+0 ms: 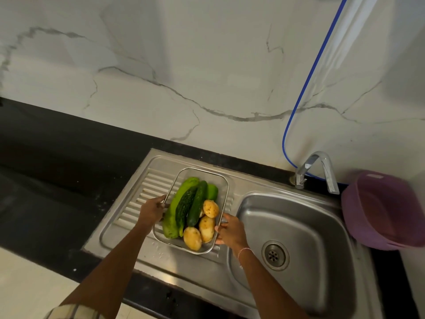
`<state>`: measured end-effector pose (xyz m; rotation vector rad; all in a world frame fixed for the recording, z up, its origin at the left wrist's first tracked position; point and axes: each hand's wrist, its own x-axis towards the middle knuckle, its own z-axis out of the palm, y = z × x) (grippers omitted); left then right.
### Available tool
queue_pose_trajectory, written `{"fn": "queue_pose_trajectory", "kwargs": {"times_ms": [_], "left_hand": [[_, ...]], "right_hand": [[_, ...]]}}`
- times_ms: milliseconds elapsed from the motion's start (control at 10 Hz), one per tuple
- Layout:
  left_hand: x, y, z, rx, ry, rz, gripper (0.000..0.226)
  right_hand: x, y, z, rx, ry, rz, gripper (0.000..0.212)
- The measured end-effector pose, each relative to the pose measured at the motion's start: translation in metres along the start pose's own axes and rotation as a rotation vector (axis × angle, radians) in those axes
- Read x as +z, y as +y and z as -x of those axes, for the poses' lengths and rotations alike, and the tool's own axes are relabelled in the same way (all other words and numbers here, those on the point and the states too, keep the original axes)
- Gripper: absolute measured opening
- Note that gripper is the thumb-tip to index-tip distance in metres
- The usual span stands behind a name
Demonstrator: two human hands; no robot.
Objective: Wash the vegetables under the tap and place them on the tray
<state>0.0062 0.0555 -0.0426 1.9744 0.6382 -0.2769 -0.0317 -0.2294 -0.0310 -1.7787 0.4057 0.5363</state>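
The left hand (153,209) curls its fingers over the left rim of a rectangular wire-rimmed tray (227,189), and the right hand (230,231) grips the opposite long rim, thumb on top. A thin beaded bracelet (244,250) circles the right wrist.

The tray has rounded corners and a bright metal rim, and sits over the ribbed drainboard (138,201) of a stainless steel sink (303,226), just left of the basin. Whether it rests on the ribs or is held just above them cannot be told.

The vegetables lie inside it: a long, smooth, pale green gourd (181,194) along the left side, a dark, warty bitter gourd (185,203) against it, a glossy dark cucumber (197,203) beside that, and speckled yellow-brown potatoes (207,227) heaped at the right corner nearest the person.

A chrome tap (322,169) arches over the basin's far edge. A purple plastic tub (386,215) stands at the right. The counter (57,157) is black stone, and the wall (184,65) is white marble with grey veins.
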Motion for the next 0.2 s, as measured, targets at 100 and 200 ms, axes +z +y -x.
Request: {"fn": "queue_pose_trajectory", "kwargs": {"times_ms": [100, 200], "left_hand": [[0.001, 0.001, 0.003, 0.102, 0.059, -0.203, 0.04], [0.006, 0.008, 0.013, 0.299, 0.208, -0.379, 0.035]], "right_hand": [[-0.005, -0.001, 0.007, -0.019, 0.067, 0.084, 0.033], [-0.014, -0.011, 0.016, -0.157, 0.262, 0.386, 0.021]]}}
